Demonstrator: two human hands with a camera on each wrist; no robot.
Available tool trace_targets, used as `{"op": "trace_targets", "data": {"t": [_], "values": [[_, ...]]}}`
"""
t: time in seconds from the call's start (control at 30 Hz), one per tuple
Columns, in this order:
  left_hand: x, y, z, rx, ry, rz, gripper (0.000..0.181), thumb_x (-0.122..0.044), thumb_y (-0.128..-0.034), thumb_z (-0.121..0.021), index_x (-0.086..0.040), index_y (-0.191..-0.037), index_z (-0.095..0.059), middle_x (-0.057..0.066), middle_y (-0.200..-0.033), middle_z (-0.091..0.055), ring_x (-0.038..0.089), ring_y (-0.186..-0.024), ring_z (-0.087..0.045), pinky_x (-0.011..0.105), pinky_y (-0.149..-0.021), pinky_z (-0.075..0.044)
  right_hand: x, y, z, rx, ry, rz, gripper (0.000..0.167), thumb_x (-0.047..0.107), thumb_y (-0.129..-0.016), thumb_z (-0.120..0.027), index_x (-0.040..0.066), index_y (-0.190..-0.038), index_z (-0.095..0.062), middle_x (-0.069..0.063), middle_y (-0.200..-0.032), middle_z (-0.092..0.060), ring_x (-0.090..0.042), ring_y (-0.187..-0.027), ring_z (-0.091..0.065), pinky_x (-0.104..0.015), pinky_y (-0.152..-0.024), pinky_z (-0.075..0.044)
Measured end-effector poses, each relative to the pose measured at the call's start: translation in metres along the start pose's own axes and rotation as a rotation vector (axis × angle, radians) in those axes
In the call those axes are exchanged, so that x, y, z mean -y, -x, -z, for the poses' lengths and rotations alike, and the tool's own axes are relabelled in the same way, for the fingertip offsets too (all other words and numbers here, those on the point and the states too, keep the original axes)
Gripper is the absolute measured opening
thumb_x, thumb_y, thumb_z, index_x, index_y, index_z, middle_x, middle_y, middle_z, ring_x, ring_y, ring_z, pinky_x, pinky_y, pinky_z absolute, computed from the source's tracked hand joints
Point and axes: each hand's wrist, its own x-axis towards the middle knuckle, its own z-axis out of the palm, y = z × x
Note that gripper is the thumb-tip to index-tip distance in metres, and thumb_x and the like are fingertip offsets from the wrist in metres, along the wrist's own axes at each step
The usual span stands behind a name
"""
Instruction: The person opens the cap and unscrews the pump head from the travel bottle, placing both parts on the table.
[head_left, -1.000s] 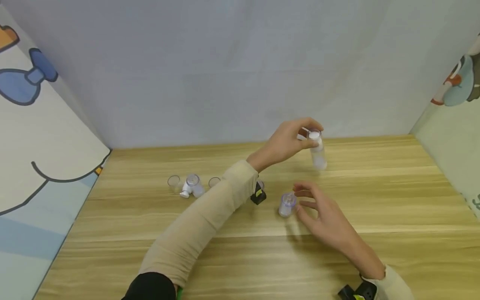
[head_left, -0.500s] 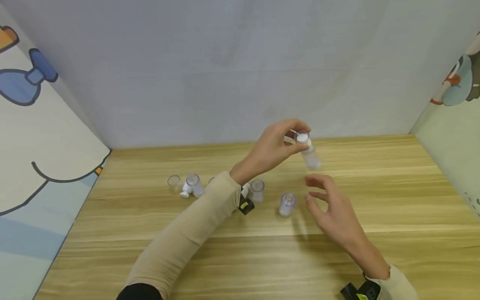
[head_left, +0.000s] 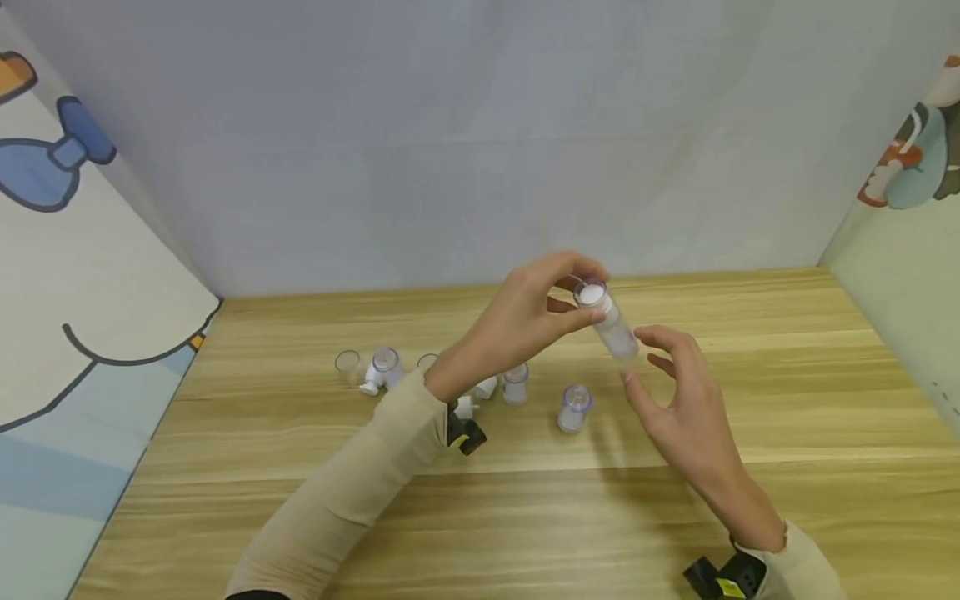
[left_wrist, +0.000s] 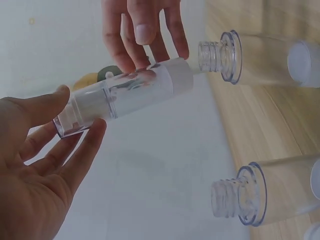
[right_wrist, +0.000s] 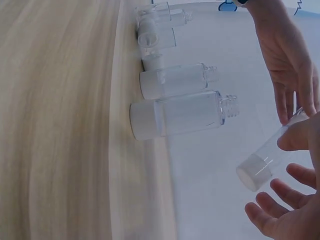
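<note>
My left hand pinches the capped top of a clear plastic bottle, holding it tilted above the table. A white part shows inside its clear cap, and the bottle's base is white. The right hand is close to the lower end, thumb and fingers spread around it; whether they touch it I cannot tell. Below stands an uncapped clear bottle, its threaded neck bare. Another uncapped bottle stands to its left, partly behind my left wrist.
Further left on the wooden table are a clear bottle, a white pump head and a clear cap. Another white piece lies by the left wrist, whose arm hides part of the row. A pale wall rises behind.
The left hand has brought the capped bottle leftward and nearer, tilting it more. My right hand has moved away from the standing bottle, up and right to the held bottle's base.
</note>
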Motion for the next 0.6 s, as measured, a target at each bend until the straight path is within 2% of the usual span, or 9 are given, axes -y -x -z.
{"op": "trace_targets", "data": {"t": [0.27,0.4,0.5,0.6], "values": [[-0.010,0.015,-0.001,0.046,0.078,-0.022,0.036,-0.011,-0.0944,-0.077,-0.007,-0.128,-0.066,0.009,-0.128,-0.069,0.016,-0.110,-0.068,0.021,-0.089,-0.062,0.004,-0.001,0.002,0.015,0.036,0.017,0.050,-0.006,-0.090,-0.075,-0.002,-0.136,-0.055,-0.016,-0.133,-0.061,-0.028,-0.124,-0.058,-0.004,-0.103,-0.044],[-0.015,0.023,0.000,0.052,0.090,-0.038,0.037,-0.009,-0.0941,-0.077,-0.005,-0.128,-0.065,0.011,-0.127,-0.069,0.017,-0.113,-0.068,0.021,-0.090,-0.061,0.008,0.001,0.003,0.026,0.062,0.009,0.049,-0.006,-0.090,-0.075,-0.002,-0.135,-0.056,-0.015,-0.130,-0.064,-0.026,-0.122,-0.060,0.000,-0.101,-0.041],[-0.019,0.030,0.002,0.055,0.085,-0.055,0.038,-0.008,-0.0941,-0.077,-0.005,-0.129,-0.064,0.010,-0.127,-0.068,0.017,-0.114,-0.067,0.021,-0.092,-0.061,0.011,0.003,0.004,0.023,0.060,0.029,0.049,-0.007,-0.089,-0.075,-0.003,-0.134,-0.057,-0.015,-0.129,-0.066,-0.026,-0.121,-0.062,0.000,-0.102,-0.041],[-0.023,0.038,0.004,0.058,0.062,-0.085,0.037,-0.007,-0.0952,-0.075,-0.004,-0.129,-0.062,0.011,-0.127,-0.067,0.016,-0.114,-0.067,0.021,-0.094,-0.060,0.015,0.005,0.005,0.022,0.052,0.066,0.049,-0.008,-0.088,-0.075,-0.002,-0.134,-0.059,-0.014,-0.129,-0.067,-0.019,-0.121,-0.062,-0.002,-0.104,-0.042]]}}
